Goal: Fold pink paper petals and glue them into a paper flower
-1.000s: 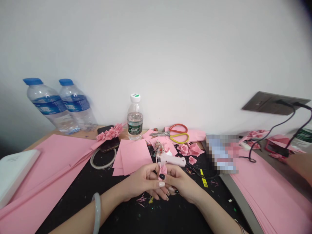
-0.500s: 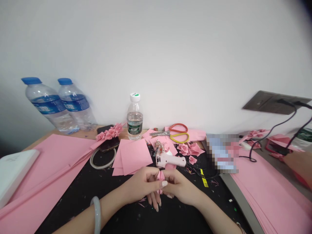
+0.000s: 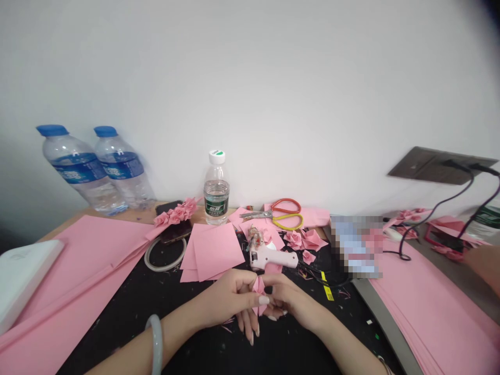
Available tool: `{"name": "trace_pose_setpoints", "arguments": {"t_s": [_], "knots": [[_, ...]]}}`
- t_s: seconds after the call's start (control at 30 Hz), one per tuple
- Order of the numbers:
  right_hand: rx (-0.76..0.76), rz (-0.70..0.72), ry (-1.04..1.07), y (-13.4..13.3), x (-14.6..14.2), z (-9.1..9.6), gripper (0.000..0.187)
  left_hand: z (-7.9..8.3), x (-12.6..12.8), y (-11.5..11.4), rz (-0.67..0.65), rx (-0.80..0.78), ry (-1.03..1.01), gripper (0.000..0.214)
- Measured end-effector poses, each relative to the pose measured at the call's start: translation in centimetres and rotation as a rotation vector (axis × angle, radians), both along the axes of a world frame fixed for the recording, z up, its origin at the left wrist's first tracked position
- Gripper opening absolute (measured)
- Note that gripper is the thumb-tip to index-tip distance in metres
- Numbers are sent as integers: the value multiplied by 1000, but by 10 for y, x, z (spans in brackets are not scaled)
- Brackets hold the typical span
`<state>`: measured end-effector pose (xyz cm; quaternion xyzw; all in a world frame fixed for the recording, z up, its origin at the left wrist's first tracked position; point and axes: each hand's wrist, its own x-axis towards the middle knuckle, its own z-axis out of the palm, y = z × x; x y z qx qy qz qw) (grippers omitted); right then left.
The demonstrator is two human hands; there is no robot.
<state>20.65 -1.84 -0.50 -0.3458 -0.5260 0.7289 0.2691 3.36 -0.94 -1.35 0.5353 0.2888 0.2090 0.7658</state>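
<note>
A small folded pink paper flower (image 3: 259, 286) is between my two hands, above the black table mat. My left hand (image 3: 228, 299) pinches it from the left, thumb in front, with the other fingers hanging below. On the other side my right hand (image 3: 295, 299) grips its right edge with bent fingers; part of that grip is hidden. Just beyond my hands lies a white glue gun (image 3: 277, 257), dried glue about its nozzle. Finished pink paper roses (image 3: 294, 239) rest behind it to the right, and square pink sheets (image 3: 219, 250) to the left.
Scissors (image 3: 273, 213) with red and yellow handles lie near the wall. Water bottles (image 3: 216, 192) stand at the back. A roll of tape (image 3: 164, 255) and large pink sheets (image 3: 89, 260) are at left. Another person's hand (image 3: 482, 265) shows at far right, near hanging cables (image 3: 433, 208).
My right hand's fingers have shifted and spread a little around the paper flower's right side, showing more fingertips below. The left hand keeps its pinch, slightly lower.
</note>
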Motion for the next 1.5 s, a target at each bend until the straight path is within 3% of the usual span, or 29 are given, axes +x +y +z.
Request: {"name": "trace_pose_setpoints", "arguments": {"t_s": [0.1, 0.53, 0.77, 1.0, 1.2, 1.4, 1.5], "knots": [[-28, -47, -69, -1, -1, 1, 17, 1, -1, -1, -14, 29, 31, 23], [30, 44, -155, -1, -5, 5, 14, 0, -3, -8, 8, 235, 190, 19], [57, 25, -194, -3, -7, 3, 16, -1, -3, -9, 18, 247, 196, 18], [16, -62, -119, -6, -8, 5, 15, 0, -2, -6, 3, 159, 143, 19], [40, -41, 15, -4, -9, 2, 17, 3, -1, -2, -1, 68, 57, 27], [102, 3, 76, -4, -8, -1, 42, 3, -2, 0, -4, 6, -5, 31], [129, -6, 75, -5, -9, -2, 43, 1, -2, 0, 3, -11, -43, 34]]}}
